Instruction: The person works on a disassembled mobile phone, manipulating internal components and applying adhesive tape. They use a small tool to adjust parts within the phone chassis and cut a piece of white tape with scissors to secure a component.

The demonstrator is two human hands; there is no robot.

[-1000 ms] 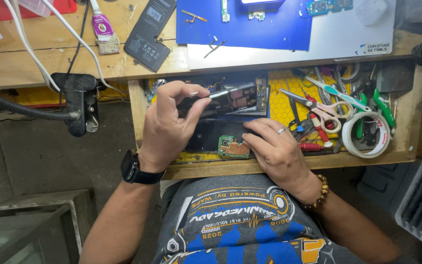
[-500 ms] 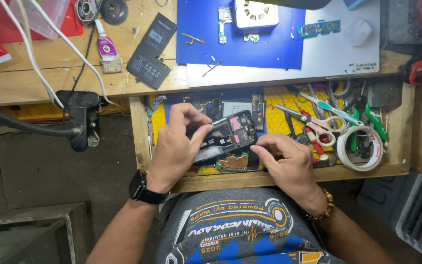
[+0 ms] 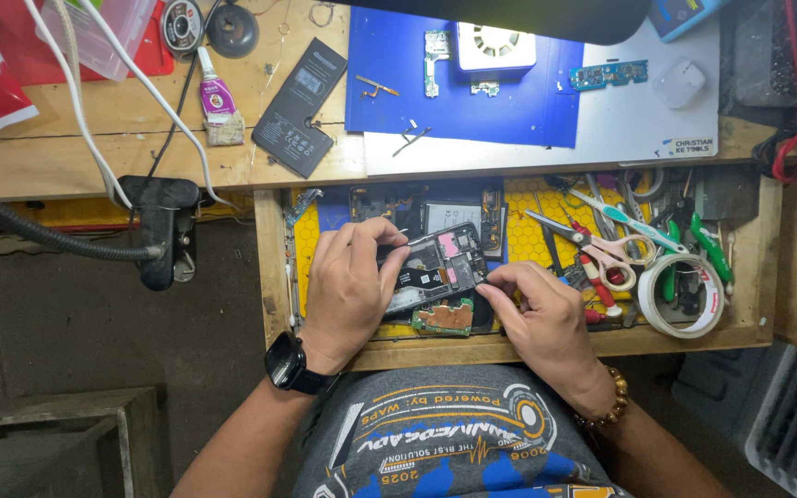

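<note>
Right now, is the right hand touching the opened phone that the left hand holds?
Touching. The head view shows the right hand with its fingertips pressed on the lower right edge of the opened phone, which the left hand clasps.

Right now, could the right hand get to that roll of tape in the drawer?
Probably yes. The right hand pinches the edge of the opened phone, and the roll of tape lies uncovered in the open drawer just to its right; only scissors lie between.

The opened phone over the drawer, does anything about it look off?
The opened phone has no back cover, its boards bare, held tilted between the left hand and right hand. A loose green circuit board lies underneath in the cluttered drawer.
</note>
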